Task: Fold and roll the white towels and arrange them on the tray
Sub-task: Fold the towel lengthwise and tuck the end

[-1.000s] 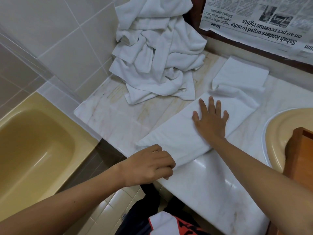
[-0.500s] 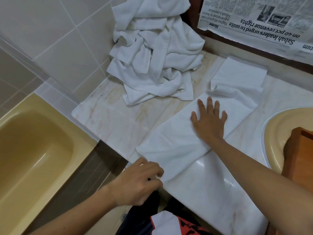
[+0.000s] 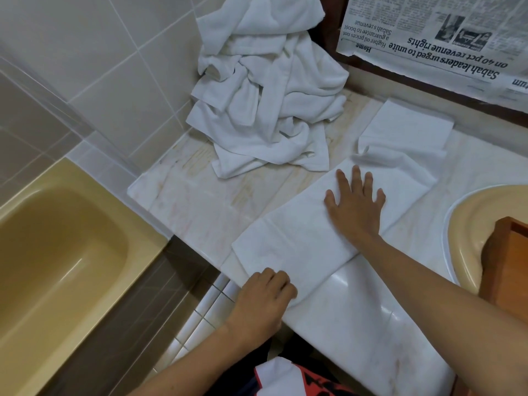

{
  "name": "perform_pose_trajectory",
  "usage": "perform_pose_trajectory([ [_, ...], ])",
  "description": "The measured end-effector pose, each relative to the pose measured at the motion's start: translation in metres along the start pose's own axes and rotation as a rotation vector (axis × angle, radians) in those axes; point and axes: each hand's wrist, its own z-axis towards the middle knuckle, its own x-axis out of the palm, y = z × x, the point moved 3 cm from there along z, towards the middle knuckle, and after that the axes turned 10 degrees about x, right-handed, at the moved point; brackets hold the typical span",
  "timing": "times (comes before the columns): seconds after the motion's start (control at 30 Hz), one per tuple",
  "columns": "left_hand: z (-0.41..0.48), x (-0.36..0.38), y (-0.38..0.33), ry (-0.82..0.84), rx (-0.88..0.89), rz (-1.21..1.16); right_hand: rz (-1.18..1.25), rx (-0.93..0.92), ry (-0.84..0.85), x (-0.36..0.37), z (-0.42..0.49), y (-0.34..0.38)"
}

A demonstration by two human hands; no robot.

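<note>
I'd say barely begun: my left hand (image 3: 264,295) grips one folded towel (image 3: 300,235), right hand (image 3: 355,207) flat on it, pile (image 3: 268,110) waiting.

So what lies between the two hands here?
Only the flattened white towel: the right hand presses flat on its middle, the left hand grips its near end at the edge of the counter. The head view shows it.

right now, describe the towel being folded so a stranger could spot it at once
Start at the marble counter between the yellow tub and the sink. The towel lies as a long flat strip across its front, right hand pressing its middle, left hand gripping its near end. Unlike the crumpled pile in the tiled corner, it is smooth.
</note>
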Motion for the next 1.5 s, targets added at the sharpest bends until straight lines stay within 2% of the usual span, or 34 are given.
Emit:
perform_pose_trajectory([
  [0.17,-0.019,-0.018,-0.009,0.056,0.075,-0.073,-0.008,-0.001,0.001,0.001,-0.003,0.0],
  [0.23,-0.023,-0.026,-0.008,0.016,0.061,-0.161,-0.004,-0.001,0.006,0.001,-0.004,0.0],
  [0.3,-0.024,-0.032,0.002,-0.075,-0.097,-0.251,0.001,-0.001,0.011,0.001,-0.006,-0.001],
  [0.4,-0.016,-0.033,0.032,-0.202,-0.516,-0.245,-0.005,-0.009,0.011,0.002,-0.012,-0.002],
  [0.43,-0.011,-0.032,0.042,-0.188,-0.659,-0.238,-0.009,-0.013,0.011,0.003,-0.015,-0.003],
  [0.5,0.001,-0.027,0.055,-0.046,-0.858,-0.242,-0.012,-0.02,0.001,0.004,-0.022,-0.006],
  [0.6,0.017,-0.016,0.054,0.157,-0.831,-0.203,-0.003,-0.014,-0.001,0.004,-0.026,-0.012],
  [0.73,0.029,-0.011,0.054,0.186,-0.68,-0.349,0.006,-0.016,0.005,0.003,-0.028,-0.013],
  [0.87,0.033,-0.026,0.056,0.138,-0.648,-0.79,-0.001,-0.024,0.002,0.003,-0.028,-0.016],
  [0.97,0.028,-0.035,0.057,0.165,-0.675,-0.958,0.009,-0.031,-0.004,0.004,-0.028,-0.017],
  [1.03,0.022,-0.042,0.06,0.172,-0.721,-0.92,0.007,-0.032,-0.008,0.004,-0.028,-0.016],
  [1.17,0.006,-0.05,0.071,0.28,-0.721,-0.573,0.013,-0.029,-0.005,0.005,-0.028,-0.016],
  [1.37,-0.02,-0.046,0.071,0.167,-0.823,-0.615,0.011,-0.033,-0.009,0.007,-0.028,-0.017],
  [1.5,-0.028,-0.04,0.066,0.045,-0.95,-0.742,-0.004,-0.046,0.009,0.004,-0.021,-0.02],
])
